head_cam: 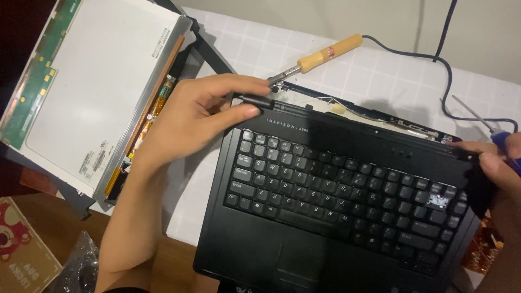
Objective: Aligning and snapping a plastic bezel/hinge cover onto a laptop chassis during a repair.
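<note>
A black laptop base (282, 255) with its keyboard (347, 187) lies in front of me, its screen removed. My left hand (203, 111) pinches the black hinge strip (304, 122) at the base's top left corner, thumb on top. My right hand (496, 163) grips the strip's right end at the far corner while holding a blue-handled screwdriver (502, 135). The removed screen panel (97, 87) lies face down to the left.
A wooden-handled soldering iron (320, 55) rests behind the laptop on the white grid mat (380, 70), its black cable (445, 76) running right. A cardboard box (21, 249) and a plastic bag (81, 268) sit at the lower left on the wooden table.
</note>
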